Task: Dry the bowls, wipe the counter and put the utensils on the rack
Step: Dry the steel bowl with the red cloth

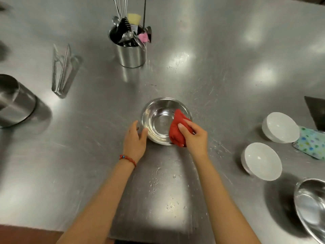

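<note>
A small steel bowl (159, 118) stands upright on the steel counter (219, 71) in the middle of the view. My left hand (134, 139) grips its near-left rim. My right hand (195, 136) holds a bunched red cloth (177, 128) pressed against the bowl's inner right wall. Two white bowls (280, 126) (262, 161) sit tilted on the counter to the right. A larger steel bowl (310, 206) is at the lower right edge. A steel utensil holder (131, 53) with a whisk, spoons and other utensils stands at the back.
Metal tongs (62, 71) lie at the left. A steel canister (15, 101) sits at the far left edge. A patterned cloth (310, 142) lies at the right beside a dark object (316, 111). Water drops dot the counter near its front edge.
</note>
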`<state>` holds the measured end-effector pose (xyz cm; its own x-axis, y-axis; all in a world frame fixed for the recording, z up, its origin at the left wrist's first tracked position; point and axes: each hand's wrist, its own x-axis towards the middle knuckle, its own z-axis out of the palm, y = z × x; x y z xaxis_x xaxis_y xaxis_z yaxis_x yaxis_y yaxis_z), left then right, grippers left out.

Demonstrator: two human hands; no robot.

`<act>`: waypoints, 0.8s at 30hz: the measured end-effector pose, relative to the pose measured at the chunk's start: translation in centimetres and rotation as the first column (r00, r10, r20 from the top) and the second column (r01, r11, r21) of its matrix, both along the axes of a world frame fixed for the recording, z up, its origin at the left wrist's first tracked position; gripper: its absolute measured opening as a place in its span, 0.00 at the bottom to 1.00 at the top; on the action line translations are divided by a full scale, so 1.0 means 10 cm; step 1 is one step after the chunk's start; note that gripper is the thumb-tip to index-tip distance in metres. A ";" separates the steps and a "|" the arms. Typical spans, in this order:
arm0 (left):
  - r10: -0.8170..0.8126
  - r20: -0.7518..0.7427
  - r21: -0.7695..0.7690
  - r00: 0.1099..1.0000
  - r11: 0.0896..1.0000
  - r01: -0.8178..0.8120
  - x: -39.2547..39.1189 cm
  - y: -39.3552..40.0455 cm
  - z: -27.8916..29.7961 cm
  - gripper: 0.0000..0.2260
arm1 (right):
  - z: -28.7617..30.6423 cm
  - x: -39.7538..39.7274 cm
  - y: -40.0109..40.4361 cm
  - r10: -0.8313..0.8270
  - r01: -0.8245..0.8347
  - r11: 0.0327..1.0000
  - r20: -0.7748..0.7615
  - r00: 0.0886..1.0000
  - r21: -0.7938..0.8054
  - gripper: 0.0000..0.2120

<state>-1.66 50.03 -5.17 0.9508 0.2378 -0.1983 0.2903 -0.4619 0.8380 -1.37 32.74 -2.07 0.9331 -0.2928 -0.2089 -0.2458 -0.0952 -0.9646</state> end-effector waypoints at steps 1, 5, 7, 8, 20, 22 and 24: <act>0.005 -0.027 -0.028 1.000 1.000 -0.006 0.06 0.00 -0.02 0.16 | -0.03 0.08 0.05 0.023 -0.024 0.999 -0.036 0.999 -0.047 0.14; 0.116 -0.098 -0.214 0.988 0.968 -0.135 0.22 -0.04 -0.10 0.05 | -0.12 0.38 0.21 0.152 -0.183 0.935 -0.121 0.981 -0.303 0.19; 0.194 -0.112 -0.228 0.974 0.950 -0.216 0.28 -0.07 -0.14 0.07 | -0.18 0.50 0.27 0.226 -0.287 0.825 -0.180 0.957 -0.487 0.20; 0.229 -0.110 -0.217 0.967 0.944 -0.248 0.30 -0.10 -0.16 0.09 | -0.21 0.54 0.30 0.249 -0.335 0.754 -0.226 0.942 -0.565 0.20; 0.303 0.069 -0.159 0.950 0.944 -0.290 0.39 -0.29 -0.27 0.18 | -0.36 0.70 0.51 0.466 -0.485 0.538 -0.236 0.852 -0.689 0.15; 0.308 0.106 -0.149 0.945 0.945 -0.292 0.41 -0.30 -0.26 0.18 | -0.36 0.77 0.49 0.392 -0.440 0.391 -0.286 0.874 -0.808 0.15; 0.320 0.120 -0.151 0.940 0.942 -0.301 0.41 -0.30 -0.27 0.19 | -0.31 0.78 0.40 0.303 -0.422 0.236 -0.347 0.888 -0.875 0.13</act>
<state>2.40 47.03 -7.90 0.8540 0.5070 -0.1167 0.2772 -0.2537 0.9267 6.44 36.70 -5.21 0.9902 0.0202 -0.1378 -0.0017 -0.9876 -0.1571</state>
